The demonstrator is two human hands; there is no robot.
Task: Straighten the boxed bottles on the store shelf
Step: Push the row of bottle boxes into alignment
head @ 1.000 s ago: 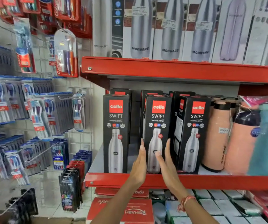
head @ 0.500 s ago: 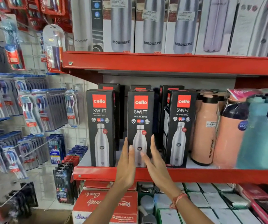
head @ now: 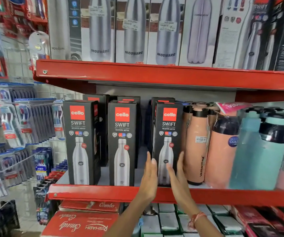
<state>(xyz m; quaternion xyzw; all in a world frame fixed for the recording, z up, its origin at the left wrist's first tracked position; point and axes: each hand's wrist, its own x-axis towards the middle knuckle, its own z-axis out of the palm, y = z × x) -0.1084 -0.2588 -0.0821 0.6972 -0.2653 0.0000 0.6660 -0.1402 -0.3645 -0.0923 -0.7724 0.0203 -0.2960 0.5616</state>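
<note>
Three black Cello Swift boxed bottles stand in the front row of the middle red shelf [head: 93, 194]: a left box [head: 79, 142], a middle box [head: 122, 144] and a right box [head: 167, 134]. More black boxes stand behind them. My left hand [head: 149, 177] lies flat against the right box's lower left side. My right hand [head: 179, 175] presses its lower front and right edge, next to a peach bottle. The box is clasped between both palms and stands upright, facing front.
Peach bottles [head: 196, 144] and teal bottles [head: 257, 151] crowd the shelf just right of the right box. The upper shelf [head: 155, 76] carries tall Modware boxes. Toothbrush packs [head: 26, 120] hang on the left wall. Red Combo boxes [head: 90, 206] lie below.
Both hands have moved from the middle box to the right box. The right box, angled before, now faces front. The view has shifted closer and to the right.
</note>
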